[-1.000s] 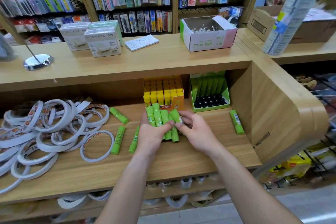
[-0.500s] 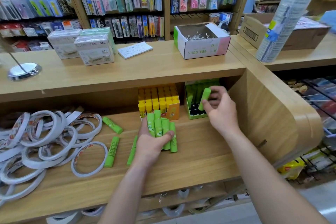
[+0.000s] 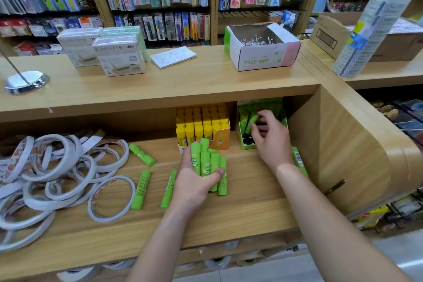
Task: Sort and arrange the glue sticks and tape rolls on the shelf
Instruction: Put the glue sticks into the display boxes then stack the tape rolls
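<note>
Green glue sticks (image 3: 204, 161) gripped in your left hand (image 3: 192, 188) supply the box (image 3: 246, 146); your right hand (image 3: 272, 139) reaches in, grip unclear.

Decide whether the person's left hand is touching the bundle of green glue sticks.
Touching. The head view shows the left hand gripping the bundle of green glue sticks, with the thumb wrapped across the front of the sticks and no gap.

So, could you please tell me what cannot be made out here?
All head view.
Right hand: motion-blurred, so its grip is unclear.
Green box: contents mostly hidden by that hand.
Glue stick by the wall: partly covered by the right forearm.
Tape rolls: cut off at the left edge.
</note>
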Demonstrator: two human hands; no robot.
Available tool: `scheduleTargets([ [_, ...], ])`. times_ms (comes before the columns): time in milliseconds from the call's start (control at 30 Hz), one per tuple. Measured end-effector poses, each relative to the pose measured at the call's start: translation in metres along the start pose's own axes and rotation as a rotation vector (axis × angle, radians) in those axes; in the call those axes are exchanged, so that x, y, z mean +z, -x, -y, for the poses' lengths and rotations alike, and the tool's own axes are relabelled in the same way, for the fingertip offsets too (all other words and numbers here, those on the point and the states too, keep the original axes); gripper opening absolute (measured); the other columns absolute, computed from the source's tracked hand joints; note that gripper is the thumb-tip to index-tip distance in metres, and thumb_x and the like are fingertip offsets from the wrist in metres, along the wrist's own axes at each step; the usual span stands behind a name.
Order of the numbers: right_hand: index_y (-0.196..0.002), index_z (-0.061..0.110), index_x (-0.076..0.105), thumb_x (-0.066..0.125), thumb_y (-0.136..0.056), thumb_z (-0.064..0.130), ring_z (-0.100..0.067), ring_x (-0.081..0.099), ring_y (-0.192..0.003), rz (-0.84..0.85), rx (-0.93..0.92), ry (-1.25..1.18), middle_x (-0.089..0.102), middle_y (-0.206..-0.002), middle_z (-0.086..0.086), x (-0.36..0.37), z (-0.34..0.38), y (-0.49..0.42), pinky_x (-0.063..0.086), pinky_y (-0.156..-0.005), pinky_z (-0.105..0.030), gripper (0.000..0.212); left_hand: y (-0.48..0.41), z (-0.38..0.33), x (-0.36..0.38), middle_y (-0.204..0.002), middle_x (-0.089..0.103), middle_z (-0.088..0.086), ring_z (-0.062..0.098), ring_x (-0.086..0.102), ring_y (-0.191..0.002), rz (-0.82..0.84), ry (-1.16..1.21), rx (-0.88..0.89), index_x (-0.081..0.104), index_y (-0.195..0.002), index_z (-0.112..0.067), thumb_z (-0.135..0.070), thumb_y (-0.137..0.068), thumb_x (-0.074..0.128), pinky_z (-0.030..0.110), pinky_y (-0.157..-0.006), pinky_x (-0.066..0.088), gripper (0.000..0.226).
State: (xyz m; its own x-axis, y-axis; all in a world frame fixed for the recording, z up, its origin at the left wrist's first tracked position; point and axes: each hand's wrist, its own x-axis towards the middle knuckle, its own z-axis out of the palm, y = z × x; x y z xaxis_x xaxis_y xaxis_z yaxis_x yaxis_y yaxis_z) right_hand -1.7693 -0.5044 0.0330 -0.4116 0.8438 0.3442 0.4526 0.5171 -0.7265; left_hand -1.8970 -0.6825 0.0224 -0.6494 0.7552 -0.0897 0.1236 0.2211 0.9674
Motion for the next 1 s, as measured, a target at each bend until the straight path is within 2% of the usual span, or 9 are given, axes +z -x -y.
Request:
scheduleTargets([
  [167,-0.134,0.024,0.056,0.061,-0.096,0.016,-0.01,0.064,-0.098,0.028,-0.026,0.015,0.062,-0.108,0.01,-0.001,-0.002,0.006,0.058,-0.09,-0.044,0.039,-0.002,0.004,0.001,-0.119,0.068,-0.01,0.009,0.066,-0.107,0.003,-0.011,0.005,0.044,-0.141,-0.033,-0.02,-0.072,0.089,0.03,-0.098,0.051,0.083],
  [267,-0.137,0.024,0.056,0.06,-0.096,0.015,-0.012,0.064,-0.098,0.055,-0.019,0.027,0.063,-0.104,0.011,-0.002,-0.004,0.006,0.057,-0.092,-0.045,0.042,-0.003,0.006,0.001,-0.115,0.068,-0.013,0.005,0.067,-0.104,0.001,-0.007,0.002,0.045,-0.138,-0.034,-0.018,-0.072,0.089,0.023,-0.093,0.051,0.081],
  [333,-0.14,0.023,0.055,0.059,-0.097,0.015,-0.012,0.063,-0.103,0.062,-0.016,0.051,0.065,-0.11,0.007,-0.003,-0.005,0.005,0.055,-0.095,-0.043,0.043,-0.003,0.005,0.001,-0.113,0.066,-0.019,-0.002,0.065,-0.101,0.001,-0.009,0.002,0.045,-0.136,-0.036,-0.018,-0.073,0.089,0.018,-0.089,0.05,0.079],
  [567,-0.15,0.023,0.042,0.056,-0.099,0.022,-0.023,0.049,-0.127,0.118,-0.012,0.185,0.056,-0.137,-0.003,-0.011,-0.005,0.005,0.045,-0.105,-0.044,0.053,-0.004,0.004,-0.001,-0.12,0.068,-0.011,0.011,0.066,-0.109,0.015,0.016,-0.019,0.044,-0.141,-0.032,-0.03,-0.065,0.091,0.039,-0.102,0.052,0.089],
  [633,-0.151,0.025,0.04,0.059,-0.097,0.024,-0.017,0.05,-0.117,0.047,-0.052,0.183,0.057,-0.127,0.0,-0.019,0.002,0.016,0.046,-0.096,-0.037,0.058,-0.005,0.003,-0.002,-0.12,0.069,-0.008,0.013,0.067,-0.109,0.029,0.011,-0.016,0.043,-0.143,-0.029,-0.031,-0.065,0.091,0.043,-0.101,0.052,0.092],
  [700,-0.146,0.029,0.047,0.062,-0.095,0.025,-0.008,0.055,-0.101,0.051,-0.059,0.116,0.06,-0.111,0.01,-0.022,0.012,0.032,0.047,-0.086,-0.031,0.053,-0.005,0.002,0.0,-0.116,0.07,-0.008,0.012,0.068,-0.106,0.036,0.008,0.002,0.045,-0.141,-0.026,-0.022,-0.068,0.092,0.037,-0.098,0.054,0.086],
  [800,-0.13,0.032,0.064,0.063,-0.095,0.028,-0.002,0.063,-0.084,0.286,0.007,-0.116,0.069,-0.093,0.016,-0.017,0.02,0.058,0.051,-0.078,-0.028,0.035,-0.006,-0.002,0.009,-0.102,0.073,-0.012,0.005,0.071,-0.094,0.044,0.01,0.024,0.053,-0.124,-0.032,-0.011,-0.071,0.089,0.02,-0.082,0.055,0.068],
  [867,-0.128,0.031,0.066,0.059,-0.098,0.034,-0.001,0.065,-0.089,0.376,0.058,-0.18,0.072,-0.096,0.016,-0.017,0.018,0.064,0.053,-0.082,-0.03,0.031,-0.006,-0.007,0.016,-0.098,0.073,-0.014,0.002,0.07,-0.09,0.08,0.005,0.041,0.053,-0.117,-0.034,-0.012,-0.072,0.089,0.017,-0.078,0.055,0.061],
  [1000,-0.118,0.031,0.069,0.064,-0.094,0.037,-0.006,0.068,-0.097,0.404,0.116,-0.263,0.073,-0.105,0.01,-0.026,0.012,0.06,0.057,-0.089,-0.038,0.026,-0.004,-0.015,0.026,-0.099,0.072,-0.008,0.001,0.07,-0.085,0.131,0.005,0.066,0.05,-0.123,-0.026,-0.011,-0.075,0.087,0.016,-0.074,0.053,0.062],
])
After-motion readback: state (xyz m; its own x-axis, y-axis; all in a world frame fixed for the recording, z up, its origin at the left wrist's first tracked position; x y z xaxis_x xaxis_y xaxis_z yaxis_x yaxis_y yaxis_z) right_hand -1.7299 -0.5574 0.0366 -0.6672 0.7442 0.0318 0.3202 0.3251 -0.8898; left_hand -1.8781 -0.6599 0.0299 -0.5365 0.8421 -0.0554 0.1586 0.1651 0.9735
